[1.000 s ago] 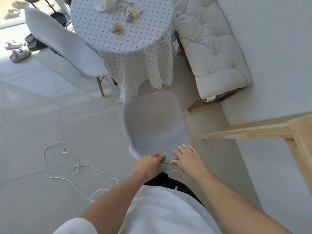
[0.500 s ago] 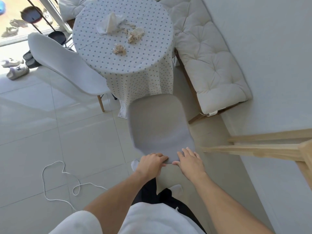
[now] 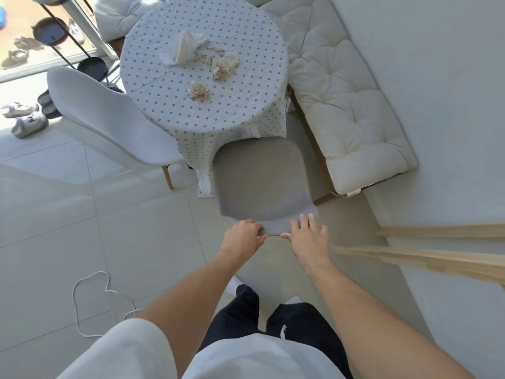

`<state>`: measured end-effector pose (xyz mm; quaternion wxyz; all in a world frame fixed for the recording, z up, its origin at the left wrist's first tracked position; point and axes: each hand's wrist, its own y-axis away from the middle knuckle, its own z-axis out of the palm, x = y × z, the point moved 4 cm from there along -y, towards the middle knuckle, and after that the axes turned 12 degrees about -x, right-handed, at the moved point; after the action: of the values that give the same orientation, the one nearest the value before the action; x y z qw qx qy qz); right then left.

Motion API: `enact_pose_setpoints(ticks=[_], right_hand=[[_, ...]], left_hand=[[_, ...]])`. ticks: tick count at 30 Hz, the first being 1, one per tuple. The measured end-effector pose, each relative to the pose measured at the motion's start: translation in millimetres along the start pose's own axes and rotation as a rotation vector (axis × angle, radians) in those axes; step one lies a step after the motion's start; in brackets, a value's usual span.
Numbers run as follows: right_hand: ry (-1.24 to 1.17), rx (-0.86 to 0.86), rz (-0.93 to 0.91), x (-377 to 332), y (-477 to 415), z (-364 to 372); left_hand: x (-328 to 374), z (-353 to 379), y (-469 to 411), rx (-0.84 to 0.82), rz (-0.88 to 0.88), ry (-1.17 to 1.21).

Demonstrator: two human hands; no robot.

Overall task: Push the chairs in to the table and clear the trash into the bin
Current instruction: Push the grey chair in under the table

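Grey chair (image 3: 262, 179) (front against tablecloth (image 3: 202, 160)): left hand (image 3: 243, 239) grips its back, right hand (image 3: 308, 236) rests flat, fingers spread.

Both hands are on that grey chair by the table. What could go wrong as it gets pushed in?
1. The grey chair already meets the hanging tablecloth; pushing on could drag the cloth and shift the crumpled tissues on top.
2. The bench sits close on the right, so the chair might scrape it.
3. The white cord on the floor could trip a foot later.
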<state>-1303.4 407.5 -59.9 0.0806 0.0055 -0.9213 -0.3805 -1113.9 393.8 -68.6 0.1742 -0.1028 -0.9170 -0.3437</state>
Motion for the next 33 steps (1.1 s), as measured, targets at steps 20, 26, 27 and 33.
enact_pose_setpoints(ticks=[20,26,27,33], right_hand=[[0.126,-0.025,-0.248,43,-141,-124],[0.194,-0.040,-0.315,45,-168,-150],[0.197,-0.044,-0.317,44,-173,-154],[0.208,-0.031,-0.328,39,-198,-179]], left_hand=[[6,-99,-120,0.036,-0.252,0.183],[8,-113,-136,0.077,-0.317,0.166],[8,-116,-139,0.089,-0.315,0.161],[4,-141,-157,0.124,-0.321,0.172]])
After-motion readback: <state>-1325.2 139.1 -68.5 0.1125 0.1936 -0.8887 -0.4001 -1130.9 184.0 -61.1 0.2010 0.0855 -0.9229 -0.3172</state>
